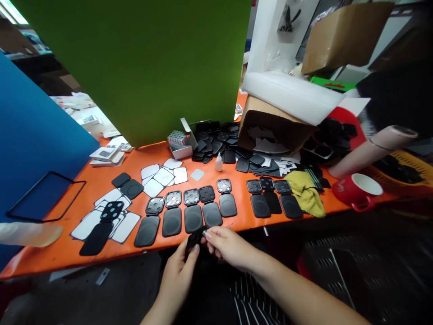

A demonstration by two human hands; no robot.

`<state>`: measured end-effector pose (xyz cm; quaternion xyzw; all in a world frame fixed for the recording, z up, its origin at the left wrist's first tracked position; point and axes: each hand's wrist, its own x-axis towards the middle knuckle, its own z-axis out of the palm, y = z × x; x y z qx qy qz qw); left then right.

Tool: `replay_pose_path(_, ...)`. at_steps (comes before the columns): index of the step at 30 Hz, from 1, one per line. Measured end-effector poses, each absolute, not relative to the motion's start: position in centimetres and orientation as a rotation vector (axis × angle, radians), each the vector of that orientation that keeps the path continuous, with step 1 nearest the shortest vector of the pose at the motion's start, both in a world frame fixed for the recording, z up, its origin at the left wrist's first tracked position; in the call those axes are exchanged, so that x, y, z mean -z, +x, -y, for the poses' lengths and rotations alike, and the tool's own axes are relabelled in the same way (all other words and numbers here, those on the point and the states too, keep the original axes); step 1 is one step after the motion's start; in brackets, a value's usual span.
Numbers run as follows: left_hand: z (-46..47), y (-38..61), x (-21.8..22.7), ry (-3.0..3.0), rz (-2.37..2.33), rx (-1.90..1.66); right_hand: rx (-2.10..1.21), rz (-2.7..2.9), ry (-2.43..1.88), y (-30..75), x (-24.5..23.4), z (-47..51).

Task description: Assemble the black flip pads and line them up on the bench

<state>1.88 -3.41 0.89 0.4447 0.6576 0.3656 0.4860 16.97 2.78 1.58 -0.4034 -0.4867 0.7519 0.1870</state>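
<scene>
At the table's front edge my left hand [179,271] is closed around a black piece [193,240], mostly hidden by my fingers. My right hand [225,243] pinches a small silvery thing [204,233] against that piece; it is too small to name. Just beyond my hands lies a row of unfolded hinged black pieces [193,218], each a rounded pad joined to a square frame with round spots. A second group of such pieces [260,205] is to the right. Another hinged piece [96,238] rests on white cards at the left.
A small white dropper bottle [218,162] stands mid-table before a heap of black parts [216,142]. A small open box [179,144] holds silvery parts. Rightward are a cardboard box [246,131], a yellow cloth [306,192] and a red mug [352,192]. A green partition [152,67] rises behind.
</scene>
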Motion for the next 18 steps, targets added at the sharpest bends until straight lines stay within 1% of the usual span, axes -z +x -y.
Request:
replay_pose_path(5, 4.1, 0.4, -0.6, 1.707, -1.577, -0.705, -2.387, 1.065, -1.071, 17.6, -1.9, -2.6)
replay_pose_path(9, 4.4, 0.3, -0.8, 1.862, -1.537, -0.622, -2.536, 0.802, -0.972, 18.0, -1.6, -2.2)
replay_pose_path(14, 4.7, 0.9, -0.4, 1.806, -1.53, -0.676, -2.467, 0.661, -1.042, 17.3, -0.6, -1.6)
replay_pose_path(16, 4.5, 1.2, -0.2, 1.659, -1.55, -0.753, -2.433, 0.62, -1.039, 16.9, -0.4, -1.6)
replay_pose_path(18, 4.0, 1.6, -0.2, 1.382, -1.587, -0.865, -2.446, 0.571, -0.965, 16.6, -0.5, -1.7)
